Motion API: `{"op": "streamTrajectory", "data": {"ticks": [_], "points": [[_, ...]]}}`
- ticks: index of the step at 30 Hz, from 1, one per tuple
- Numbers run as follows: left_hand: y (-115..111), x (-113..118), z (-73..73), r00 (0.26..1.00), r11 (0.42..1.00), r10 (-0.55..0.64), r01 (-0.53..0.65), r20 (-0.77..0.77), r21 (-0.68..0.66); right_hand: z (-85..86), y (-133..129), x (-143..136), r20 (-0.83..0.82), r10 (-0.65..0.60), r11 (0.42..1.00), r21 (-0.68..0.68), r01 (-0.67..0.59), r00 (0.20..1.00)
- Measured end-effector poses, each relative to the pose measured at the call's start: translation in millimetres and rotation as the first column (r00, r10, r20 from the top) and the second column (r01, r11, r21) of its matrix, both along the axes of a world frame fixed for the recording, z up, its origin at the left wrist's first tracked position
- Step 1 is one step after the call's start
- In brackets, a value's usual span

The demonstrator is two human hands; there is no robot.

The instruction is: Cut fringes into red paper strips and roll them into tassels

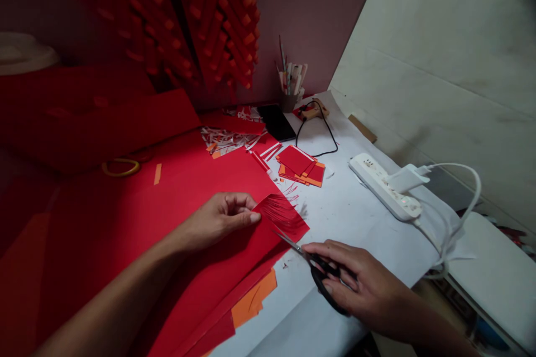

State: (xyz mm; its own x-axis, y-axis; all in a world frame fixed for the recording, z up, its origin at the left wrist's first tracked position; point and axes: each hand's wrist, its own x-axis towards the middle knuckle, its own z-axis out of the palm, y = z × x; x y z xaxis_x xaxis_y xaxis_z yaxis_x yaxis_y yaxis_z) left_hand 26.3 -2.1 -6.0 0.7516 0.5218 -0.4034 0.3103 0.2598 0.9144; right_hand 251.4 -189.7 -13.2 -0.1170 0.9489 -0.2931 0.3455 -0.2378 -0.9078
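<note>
My left hand [228, 215] pinches the upper corner of a large red paper sheet [221, 262] between thumb and fingers. Thin curved lines, like narrow cut strips, run across the sheet's corner just right of that hand. In my right hand [355, 284] are black-handled scissors [320, 273], gripped by the loops. Their pointed blades reach leftward over the red sheet, below the lined corner; whether the blades are fully closed is hard to tell. Under the sheet's lower edge, an orange paper piece [254, 298] sticks out onto the white table covering [318, 307].
Red and orange cards [299, 164] lie beyond the hands, near paper scraps [230, 139], a black phone [276, 122] and a pen cup [288, 101]. A white power strip [383, 187] with a cable sits right. Yellow-handled scissors [121, 167] rest left.
</note>
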Motion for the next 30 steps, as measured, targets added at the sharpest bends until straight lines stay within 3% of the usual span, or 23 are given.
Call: {"op": "streamTrajectory", "data": {"ticks": [17, 30], "points": [[0.8, 0.5, 0.1, 1.000, 1.000, 0.008, -0.008, 0.008, -0.010, 0.6, 1.1, 0.8, 0.008, -0.015, 1.000, 0.024, 0.015, 1.000], [0.4, 0.1, 0.9, 1.000, 1.000, 0.013, -0.013, -0.014, 0.021, 2.6, 5.6, 1.5, 0.143, 0.016, 0.998, 0.051, -0.024, 0.990]]}}
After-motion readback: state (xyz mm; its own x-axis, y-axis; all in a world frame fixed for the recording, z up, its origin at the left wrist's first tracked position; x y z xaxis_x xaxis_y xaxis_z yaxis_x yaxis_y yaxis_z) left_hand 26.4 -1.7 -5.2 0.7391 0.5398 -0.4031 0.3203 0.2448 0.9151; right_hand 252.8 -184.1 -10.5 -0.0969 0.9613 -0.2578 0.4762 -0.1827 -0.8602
